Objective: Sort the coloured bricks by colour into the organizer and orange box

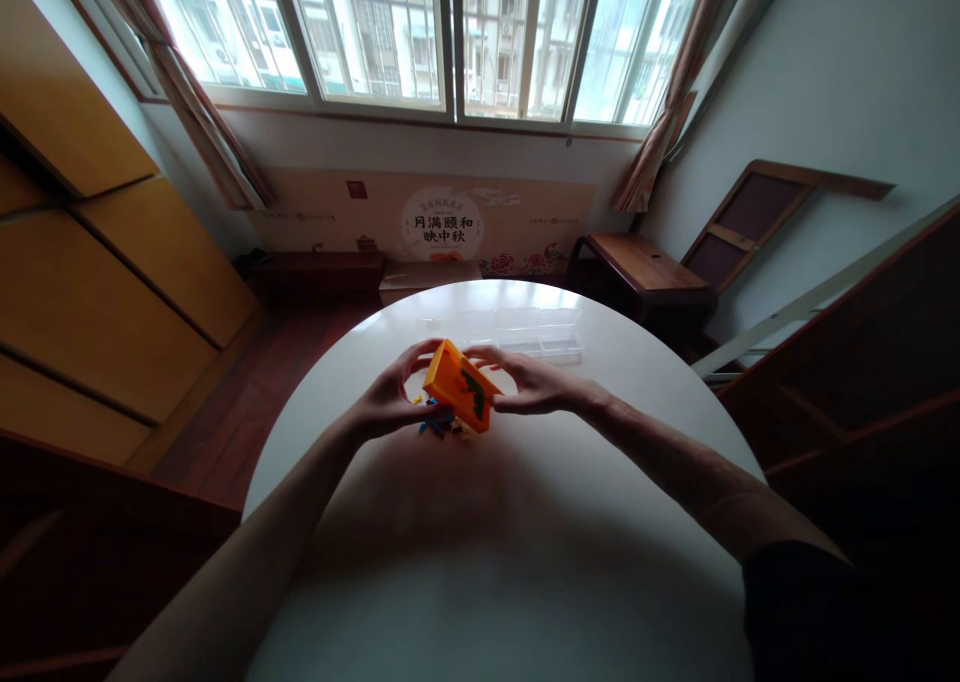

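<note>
An orange box with a green mark on its side is held tilted above the round white table. My left hand grips its left edge and my right hand grips its right edge. Small coloured pieces lie in a little heap on the table right under the box. Both hands' fingers curl around the box.
A clear plastic tray with compartments sits at the far side of the table. Beyond it are a cardboard box, a low wooden table, yellow cabinets on the left and a window.
</note>
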{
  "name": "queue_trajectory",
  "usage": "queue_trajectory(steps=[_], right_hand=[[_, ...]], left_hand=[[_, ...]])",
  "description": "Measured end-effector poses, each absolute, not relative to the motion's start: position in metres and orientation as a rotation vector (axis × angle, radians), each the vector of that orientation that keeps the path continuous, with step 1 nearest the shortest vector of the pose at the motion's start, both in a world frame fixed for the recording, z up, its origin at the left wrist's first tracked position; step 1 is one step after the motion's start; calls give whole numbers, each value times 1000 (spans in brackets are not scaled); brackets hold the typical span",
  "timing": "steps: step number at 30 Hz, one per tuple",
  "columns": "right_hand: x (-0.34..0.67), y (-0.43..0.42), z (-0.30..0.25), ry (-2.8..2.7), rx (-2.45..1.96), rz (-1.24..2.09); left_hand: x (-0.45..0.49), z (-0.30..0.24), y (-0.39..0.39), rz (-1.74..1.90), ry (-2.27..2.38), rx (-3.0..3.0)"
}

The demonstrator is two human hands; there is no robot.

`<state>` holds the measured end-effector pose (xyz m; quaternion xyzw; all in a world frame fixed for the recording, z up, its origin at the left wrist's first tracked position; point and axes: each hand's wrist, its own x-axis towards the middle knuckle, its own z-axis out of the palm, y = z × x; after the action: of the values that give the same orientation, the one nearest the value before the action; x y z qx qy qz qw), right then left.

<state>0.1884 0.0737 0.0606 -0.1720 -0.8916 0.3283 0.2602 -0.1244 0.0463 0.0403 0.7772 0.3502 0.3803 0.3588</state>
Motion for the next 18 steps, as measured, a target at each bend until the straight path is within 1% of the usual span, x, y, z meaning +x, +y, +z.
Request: queue_trajectory(steps=[4, 8, 13, 18], right_hand=[[192, 77, 59, -2385, -437, 864], [195, 77, 57, -2317, -510, 810], [202, 76, 46, -2170, -595, 834], [210, 75, 33, -2078, -659, 865]], left_hand=[[-124, 52, 46, 962, 863, 2093], [-126, 68, 47, 943, 807, 2237], [-128, 93, 47, 830, 717, 2463], [-121, 118, 41, 650, 726, 2628]])
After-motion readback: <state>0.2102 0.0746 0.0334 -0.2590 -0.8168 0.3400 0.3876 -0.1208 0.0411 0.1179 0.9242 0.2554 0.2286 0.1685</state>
